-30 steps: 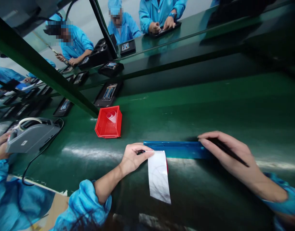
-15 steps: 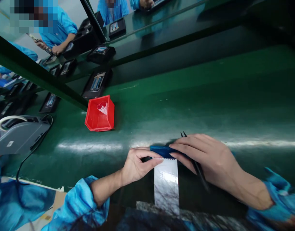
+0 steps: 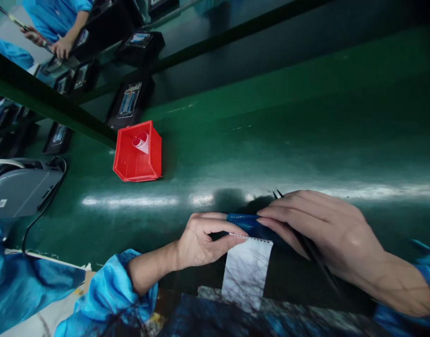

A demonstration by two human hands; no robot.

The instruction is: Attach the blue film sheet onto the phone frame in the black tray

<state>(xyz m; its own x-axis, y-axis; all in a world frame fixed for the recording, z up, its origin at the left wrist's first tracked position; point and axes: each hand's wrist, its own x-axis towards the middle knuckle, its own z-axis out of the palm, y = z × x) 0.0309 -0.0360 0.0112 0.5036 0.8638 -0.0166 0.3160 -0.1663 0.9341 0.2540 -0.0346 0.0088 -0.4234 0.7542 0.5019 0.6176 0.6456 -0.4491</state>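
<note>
My left hand [image 3: 208, 243] pinches a glossy white strip [image 3: 246, 271] by its top edge, where a row of small dark marks runs. The strip hangs down toward my lap. Just behind that edge is a shiny blue film [image 3: 242, 220], with my left fingers against its left end. Thumb and forefinger of my right hand [image 3: 316, 224] grip the film's right end. Black tweezers [image 3: 315, 255] also rest in my right hand, their two tips [image 3: 278, 194] poking out past the knuckles. How the film and strip join is hidden by my left fingers.
A red bin [image 3: 137, 157] with a rolled white-dotted piece stands on the green table. Left of it are a grey machine [image 3: 21, 187] with a cable and a green post [image 3: 56, 103]. Black trays [image 3: 130, 100] line the back, where a co-worker's hands [image 3: 62, 47] work.
My right hand has moved a little right, still gripping the blue film. The white strip now hangs at a slant, its top edge further right. The view has tilted down somewhat.
</note>
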